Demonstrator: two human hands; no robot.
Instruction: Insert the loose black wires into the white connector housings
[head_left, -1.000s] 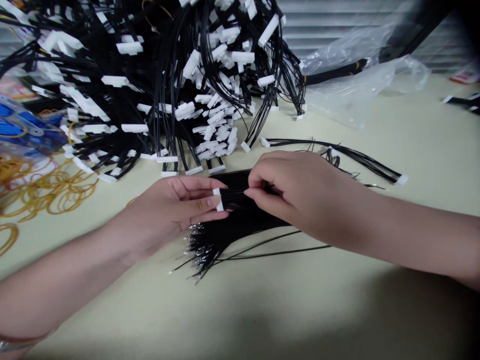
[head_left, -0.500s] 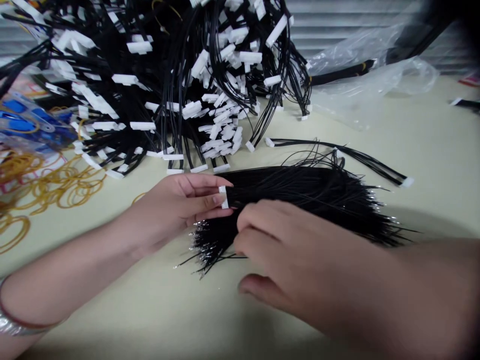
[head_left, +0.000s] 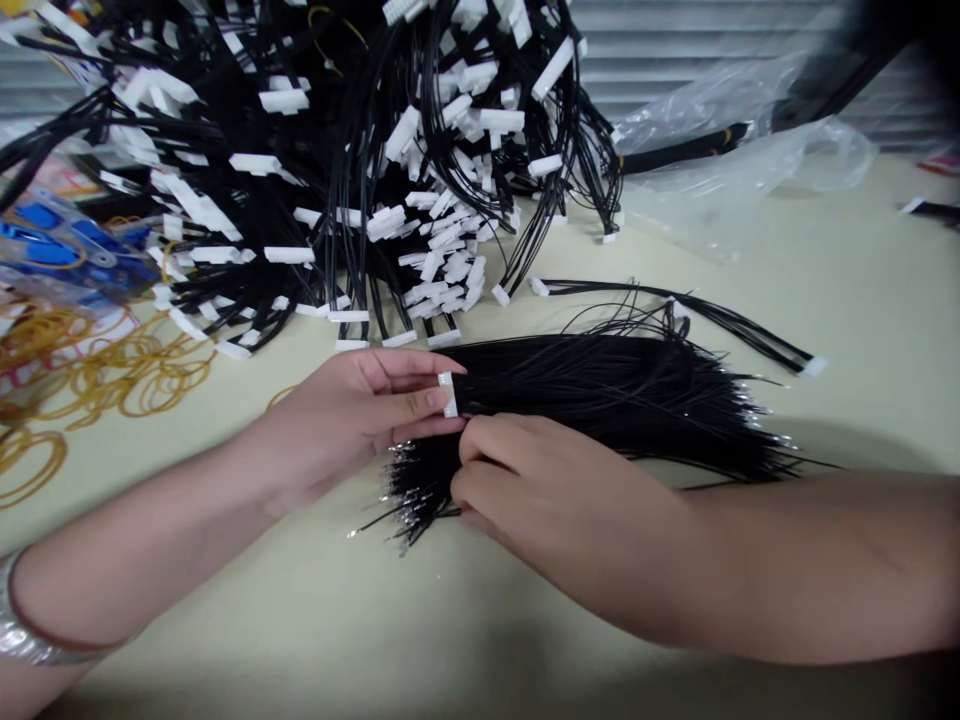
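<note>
Left hand (head_left: 349, 425) pinches white connector (head_left: 448, 395) of black wire bundle (head_left: 600, 385), fanned out on the bench (head_left: 300, 630); right hand (head_left: 555, 510) pressed together on bundle's loose ends. Big wire heap (head_left: 420, 180) still left behind.

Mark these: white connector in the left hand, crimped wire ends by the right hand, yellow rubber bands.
White connector (head_left: 448, 395): head view, point on its middle.
Crimped wire ends (head_left: 405, 490): head view, point on the metal-tipped strands.
Yellow rubber bands (head_left: 142, 390): head view, point on one loop.
</note>
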